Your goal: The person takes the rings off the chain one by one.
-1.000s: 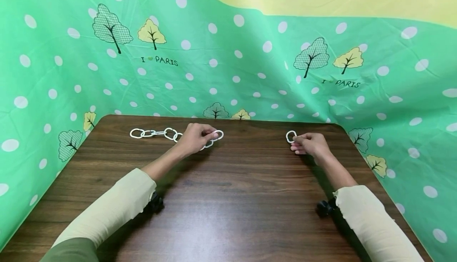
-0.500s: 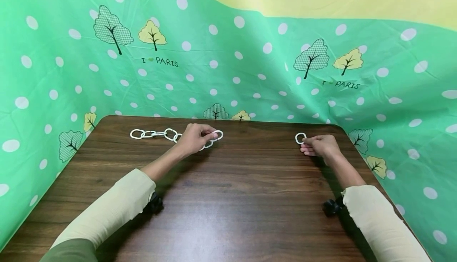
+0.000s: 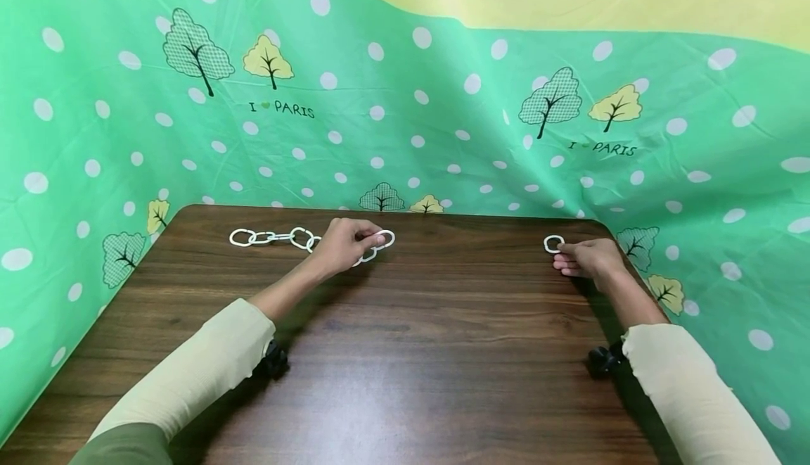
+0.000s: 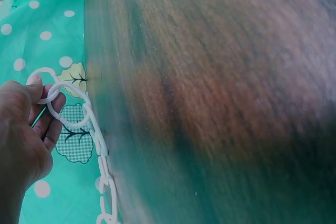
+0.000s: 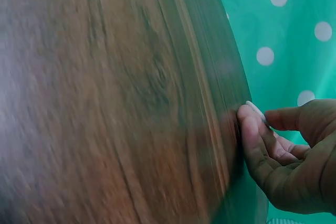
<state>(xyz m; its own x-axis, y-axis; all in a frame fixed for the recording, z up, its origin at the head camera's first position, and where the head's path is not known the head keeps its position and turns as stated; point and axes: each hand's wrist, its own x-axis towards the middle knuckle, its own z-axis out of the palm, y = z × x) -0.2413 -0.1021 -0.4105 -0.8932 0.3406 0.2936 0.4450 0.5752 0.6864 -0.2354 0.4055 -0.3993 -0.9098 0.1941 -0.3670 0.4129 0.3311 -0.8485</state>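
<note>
With the left hand (image 3: 344, 245) pinching the white chain (image 3: 281, 237) by its end link (image 3: 393, 240) and the right hand (image 3: 595, 257) a loose link (image 3: 547, 243), light grips (no squeezing) should avoid tugging.

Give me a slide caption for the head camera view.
Left hand pinches one end of a white chain; right hand holds a separate white link at a wooden table.
</note>
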